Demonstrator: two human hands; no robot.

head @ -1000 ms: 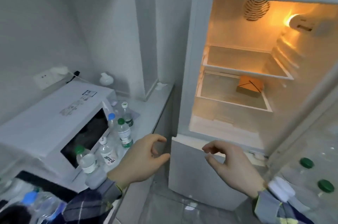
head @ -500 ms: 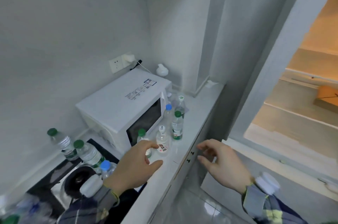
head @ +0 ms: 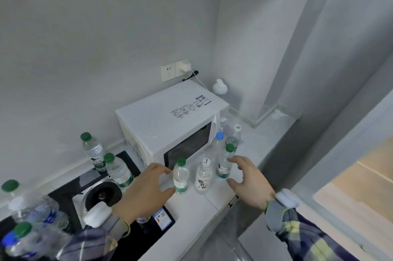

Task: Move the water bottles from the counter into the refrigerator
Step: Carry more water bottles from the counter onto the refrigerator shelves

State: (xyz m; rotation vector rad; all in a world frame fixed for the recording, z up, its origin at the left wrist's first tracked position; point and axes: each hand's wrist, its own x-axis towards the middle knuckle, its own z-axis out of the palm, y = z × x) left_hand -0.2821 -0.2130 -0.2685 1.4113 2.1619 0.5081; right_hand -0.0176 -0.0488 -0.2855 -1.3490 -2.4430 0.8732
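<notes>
Several clear water bottles stand on the white counter [head: 191, 218] in front of the microwave. My left hand [head: 144, 188] is open, its fingers curved just left of a green-capped bottle [head: 180, 175], touching or nearly touching it. My right hand [head: 248, 177] is open beside another green-capped bottle [head: 224, 165], with fingertips at its side. Between them stands a white-capped bottle [head: 203, 176]. Behind are a blue-capped bottle [head: 218, 143] and a white-capped one [head: 235, 136]. The refrigerator [head: 361, 186] shows only at the right edge, its inside lit.
A white microwave [head: 170, 124] sits against the wall. Left of it, more green-capped bottles [head: 116, 170] stand by a black stove with a burner [head: 104, 194]. Blurred bottles [head: 27, 224] fill the bottom left corner. A wall socket [head: 174, 69] holds a plug.
The view has swung left from the open refrigerator to the counter. Both hands have reached forward to the bottles in front of the microwave, still holding nothing.
</notes>
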